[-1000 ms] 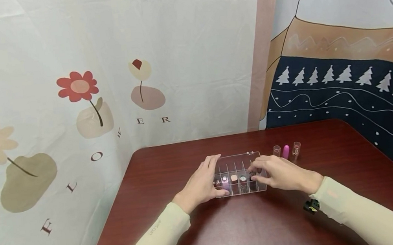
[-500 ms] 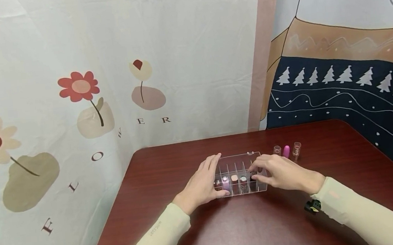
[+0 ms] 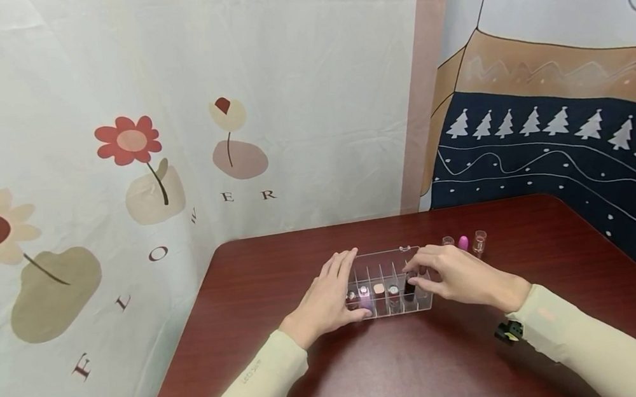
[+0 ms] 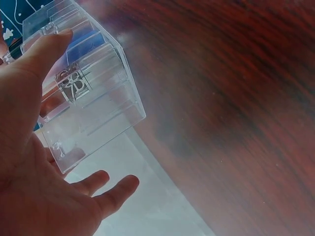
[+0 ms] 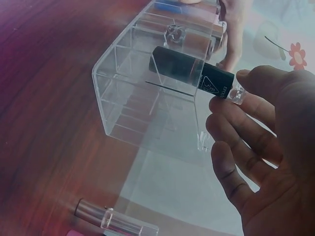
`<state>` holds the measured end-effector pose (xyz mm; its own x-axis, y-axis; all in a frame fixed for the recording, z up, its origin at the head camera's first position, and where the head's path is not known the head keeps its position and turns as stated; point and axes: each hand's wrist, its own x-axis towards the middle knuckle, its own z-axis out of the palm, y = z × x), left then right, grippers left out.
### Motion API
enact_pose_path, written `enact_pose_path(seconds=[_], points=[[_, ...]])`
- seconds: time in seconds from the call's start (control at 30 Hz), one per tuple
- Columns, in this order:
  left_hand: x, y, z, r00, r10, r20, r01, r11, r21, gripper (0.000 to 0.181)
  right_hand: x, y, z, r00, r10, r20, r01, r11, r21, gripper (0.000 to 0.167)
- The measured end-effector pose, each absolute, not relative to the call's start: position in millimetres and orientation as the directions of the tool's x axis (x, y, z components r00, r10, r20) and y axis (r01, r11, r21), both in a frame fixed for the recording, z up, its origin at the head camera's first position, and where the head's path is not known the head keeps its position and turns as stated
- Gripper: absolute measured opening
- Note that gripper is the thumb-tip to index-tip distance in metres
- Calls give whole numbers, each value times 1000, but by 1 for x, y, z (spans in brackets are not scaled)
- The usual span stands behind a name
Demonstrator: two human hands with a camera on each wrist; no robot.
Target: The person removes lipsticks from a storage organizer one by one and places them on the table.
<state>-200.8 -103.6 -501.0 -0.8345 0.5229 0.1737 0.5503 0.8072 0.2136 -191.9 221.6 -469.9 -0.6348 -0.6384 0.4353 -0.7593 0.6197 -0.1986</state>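
A clear divided organizer box (image 3: 385, 272) stands on the table with lipstick tubes in its front compartments. My left hand (image 3: 323, 300) grips the box's left end, thumb in front; in the left wrist view, two fingertips (image 4: 123, 189) extend past the box. Between thumb and fingers, my right hand (image 3: 456, 278) pinches the clear end of a black lipstick tube (image 5: 216, 81). That tube is partly inside a right-hand compartment and partly above its rim. To its left sit a lilac tube (image 3: 364, 294), a tan-topped tube (image 3: 379, 290) and a clear-topped tube (image 3: 393, 291).
Behind my right hand on the brown table (image 3: 335, 376) stand a pink tube (image 3: 463, 242) and a clear tube (image 3: 479, 242), with another clear top (image 3: 447, 240) partly hidden. A printed cloth (image 3: 314, 96) hangs along the far edge.
My right hand has risen slightly, and the black lipstick tube has come up with it, showing more of its body. My left hand has stayed on the box.
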Motion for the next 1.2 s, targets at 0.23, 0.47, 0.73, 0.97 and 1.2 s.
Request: enact_pose_path(seconds=[0.23, 0.47, 0.73, 0.97, 1.2], points=[[-200, -103, -500, -836, 521, 173, 547, 811, 206, 137, -191, 223, -465, -638, -627, 448, -754, 628, -193, 25], [-200, -103, -502, -840, 516, 170, 542, 813, 214, 138, -191, 226, -459, -640, -609, 469, -750, 626, -212, 26], [-200, -101, -501, -843, 510, 172, 537, 813, 222, 138, -195, 232, -453, -589, -594, 548, -787, 574, -224, 29], [-199, -101, -498, -845, 508, 170, 535, 813, 229, 138, -196, 237, -448, -597, -575, 560, -785, 562, -260, 39], [-200, -102, -501, -844, 509, 170, 536, 816, 218, 139, -194, 241, -443, -630, -551, 547, -762, 576, -296, 39]])
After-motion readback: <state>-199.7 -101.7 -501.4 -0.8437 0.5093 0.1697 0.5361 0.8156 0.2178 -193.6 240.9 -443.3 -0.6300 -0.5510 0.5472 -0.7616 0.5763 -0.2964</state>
